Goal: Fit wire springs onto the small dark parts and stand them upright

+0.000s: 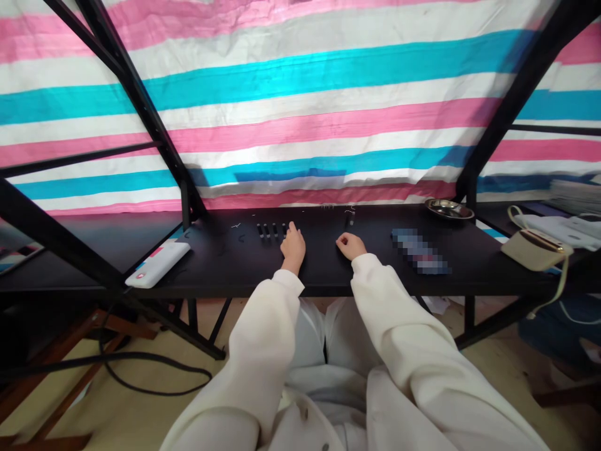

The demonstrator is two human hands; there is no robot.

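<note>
Several small black cylinders (267, 230) stand in a row on the black table (211, 269), left of centre. My left hand (293, 245) is at the right end of that row, its fingers closed around or against the last black cylinder (284, 230); the exact contact is too small to make out. To the right, my right hand (351, 245) rests on the table with its fingers curled together; whether something tiny is between them cannot be seen. Just beyond it lie a small dark piece and a pale piece (352, 218).
A white box-shaped object (158, 264) lies at the left table end. On the right are a blurred blue item (420, 251), a shiny metal dish (449, 209) and a beige bag (535, 248). Black metal posts and a striped sheet (319, 125) stand behind.
</note>
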